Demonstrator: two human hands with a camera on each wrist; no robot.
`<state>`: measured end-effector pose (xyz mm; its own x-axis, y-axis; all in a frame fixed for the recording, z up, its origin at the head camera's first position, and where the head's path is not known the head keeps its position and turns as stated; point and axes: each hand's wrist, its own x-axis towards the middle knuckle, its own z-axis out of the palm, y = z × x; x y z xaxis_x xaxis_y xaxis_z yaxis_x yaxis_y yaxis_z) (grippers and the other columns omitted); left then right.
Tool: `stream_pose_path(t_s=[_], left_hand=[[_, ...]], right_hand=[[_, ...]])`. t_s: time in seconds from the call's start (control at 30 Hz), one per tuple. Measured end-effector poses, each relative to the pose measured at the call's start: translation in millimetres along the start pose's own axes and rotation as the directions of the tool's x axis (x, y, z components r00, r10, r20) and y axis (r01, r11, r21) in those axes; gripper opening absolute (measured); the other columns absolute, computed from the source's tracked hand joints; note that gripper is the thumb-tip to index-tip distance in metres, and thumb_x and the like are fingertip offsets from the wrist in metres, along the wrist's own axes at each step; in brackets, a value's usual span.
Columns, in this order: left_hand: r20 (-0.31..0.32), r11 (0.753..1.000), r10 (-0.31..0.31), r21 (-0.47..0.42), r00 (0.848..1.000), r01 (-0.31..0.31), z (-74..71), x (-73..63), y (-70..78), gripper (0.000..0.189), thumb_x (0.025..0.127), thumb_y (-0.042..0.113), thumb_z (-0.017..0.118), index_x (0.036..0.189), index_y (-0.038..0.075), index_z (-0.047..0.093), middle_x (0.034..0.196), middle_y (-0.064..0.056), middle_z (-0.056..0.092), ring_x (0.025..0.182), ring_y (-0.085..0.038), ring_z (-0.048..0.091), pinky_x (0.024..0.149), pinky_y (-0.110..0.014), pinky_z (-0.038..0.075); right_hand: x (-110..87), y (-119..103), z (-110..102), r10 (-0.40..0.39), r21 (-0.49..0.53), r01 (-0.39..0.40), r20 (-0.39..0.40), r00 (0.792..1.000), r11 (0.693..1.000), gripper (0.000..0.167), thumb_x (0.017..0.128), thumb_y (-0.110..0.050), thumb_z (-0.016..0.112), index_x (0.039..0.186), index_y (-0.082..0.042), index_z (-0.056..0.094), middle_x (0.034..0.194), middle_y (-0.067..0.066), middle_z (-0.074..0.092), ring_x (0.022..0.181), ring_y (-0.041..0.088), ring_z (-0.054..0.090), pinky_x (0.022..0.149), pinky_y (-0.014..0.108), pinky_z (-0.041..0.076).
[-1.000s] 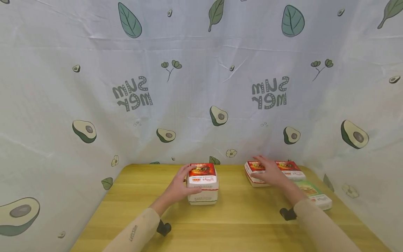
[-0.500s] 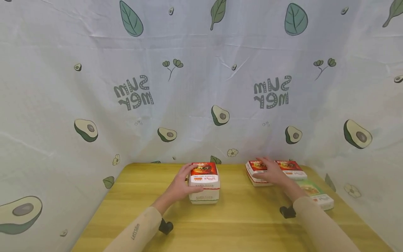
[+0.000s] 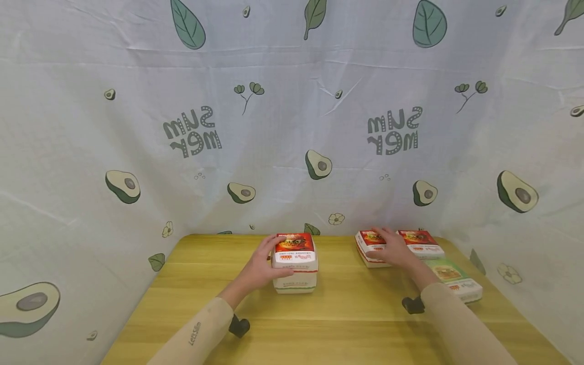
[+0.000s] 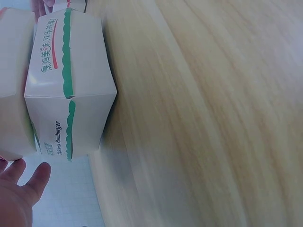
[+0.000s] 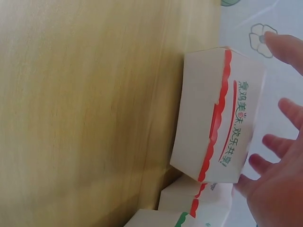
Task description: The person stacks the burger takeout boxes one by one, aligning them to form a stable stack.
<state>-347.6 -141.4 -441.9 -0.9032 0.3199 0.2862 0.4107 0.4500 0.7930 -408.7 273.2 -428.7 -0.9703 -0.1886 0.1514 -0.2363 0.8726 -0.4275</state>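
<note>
In the middle of the wooden table point(image 3: 337, 324) two burger boxes stand stacked. The upper burger box point(image 3: 296, 261) has a red lid picture; the lower burger box point(image 4: 90, 66) has a green scalloped seam. My left hand point(image 3: 260, 268) holds the upper box from its left, thumb along the front and fingers at the top edge. At the back right, my right hand point(image 3: 394, 251) is over another red-topped burger box point(image 3: 365, 248), covering part of its lid. In the right wrist view its fingers are spread along this box's point(image 5: 218, 118) top side.
Right of that box stands another red-topped burger box point(image 3: 420, 246). A green-topped burger box point(image 3: 456, 284) lies nearer on the right. A white curtain point(image 3: 283, 126) printed with avocados and leaves closes off the back and sides.
My right hand's fingers draw a little closer together and lower over the right-hand box. The left hand keeps its place on the stack; the head view shifts slightly.
</note>
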Motion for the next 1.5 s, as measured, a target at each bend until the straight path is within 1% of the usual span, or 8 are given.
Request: stream_pose_path(t_s=[0.3,0.43,0.57,0.77,1.07,1.3,1.37,1.5], left_hand=[[-0.006,1.000,0.016,-0.006,1.000,-0.016,0.2,-0.2,-0.8,0.083,0.076,0.045,0.086,0.148,0.034,0.045,0.164,-0.002,0.024,0.139,-0.033,0.039,0.105,-0.052,0.045],[-0.004,1.000,0.020,0.000,1.000,-0.020,0.4,0.1,-1.7,0.084,0.077,0.046,0.086,0.149,0.034,0.045,0.164,-0.002,0.024,0.140,-0.033,0.039,0.106,-0.052,0.045],[-0.007,1.000,0.020,-0.002,1.000,-0.020,0.7,0.4,-2.9,0.084,0.076,0.046,0.086,0.148,0.034,0.045,0.164,-0.002,0.024,0.140,-0.033,0.039,0.106,-0.052,0.045],[-0.011,1.000,0.022,-0.005,1.000,-0.022,1.3,0.9,-3.6,0.084,0.076,0.046,0.087,0.148,0.034,0.045,0.163,-0.002,0.025,0.138,-0.032,0.040,0.105,-0.051,0.046],[-0.011,1.000,0.016,-0.005,1.000,-0.016,1.4,-0.6,-2.1,0.084,0.076,0.045,0.087,0.148,0.034,0.045,0.163,-0.003,0.025,0.138,-0.033,0.040,0.105,-0.052,0.046],[-0.012,1.000,0.013,-0.011,1.000,-0.013,0.1,-2.2,0.6,0.084,0.076,0.044,0.087,0.148,0.033,0.044,0.163,-0.002,0.025,0.138,-0.032,0.040,0.105,-0.051,0.046],[-0.010,1.000,0.012,-0.011,1.000,-0.012,0.0,-2.2,1.5,0.084,0.076,0.044,0.087,0.148,0.033,0.044,0.164,-0.002,0.024,0.138,-0.032,0.040,0.105,-0.051,0.045],[-0.007,1.000,0.014,-0.020,1.000,-0.014,-0.4,-1.9,2.1,0.083,0.077,0.042,0.087,0.148,0.033,0.044,0.164,-0.005,0.023,0.138,-0.033,0.040,0.105,-0.052,0.045]], right_hand=[[0.8,3.4,3.4,0.037,-0.019,-0.037,0.005,0.999,0.999,0.094,0.078,-0.043,0.081,0.153,-0.004,0.038,0.151,0.032,0.034,0.134,0.055,0.034,0.106,0.074,0.030],[0.1,2.8,4.7,0.042,-0.028,-0.042,0.005,0.999,0.999,0.097,0.077,-0.042,0.082,0.152,-0.001,0.037,0.151,0.031,0.034,0.133,0.054,0.035,0.106,0.073,0.031],[-1.6,1.4,4.9,0.041,-0.049,-0.041,0.004,0.999,0.998,0.097,0.077,-0.042,0.082,0.150,0.003,0.038,0.150,0.035,0.033,0.133,0.057,0.034,0.106,0.073,0.031],[-4.0,1.4,5.5,0.062,-0.098,-0.060,0.016,0.998,0.993,0.094,0.078,-0.043,0.081,0.150,0.002,0.040,0.152,0.038,0.029,0.134,0.063,0.030,0.105,0.075,0.030],[-4.7,1.2,6.0,0.094,-0.081,-0.090,0.036,0.995,0.993,0.094,0.079,-0.045,0.080,0.153,-0.003,0.038,0.155,0.037,0.025,0.139,0.062,0.024,0.107,0.075,0.027],[-8.3,-0.5,5.0,0.064,-0.092,-0.059,0.054,0.996,0.994,0.097,0.078,-0.043,0.082,0.152,0.000,0.037,0.155,0.042,0.019,0.139,0.067,0.017,0.108,0.078,0.020],[-8.4,0.6,5.3,0.079,-0.087,-0.074,0.059,0.995,0.993,0.097,0.078,-0.043,0.082,0.153,-0.002,0.036,0.156,0.041,0.017,0.140,0.067,0.014,0.108,0.078,0.017],[-7.9,3.6,7.2,0.091,-0.092,-0.085,0.063,0.994,0.992,0.100,0.077,-0.046,0.083,0.155,-0.005,0.035,0.157,0.040,0.017,0.140,0.068,0.012,0.107,0.079,0.018]])
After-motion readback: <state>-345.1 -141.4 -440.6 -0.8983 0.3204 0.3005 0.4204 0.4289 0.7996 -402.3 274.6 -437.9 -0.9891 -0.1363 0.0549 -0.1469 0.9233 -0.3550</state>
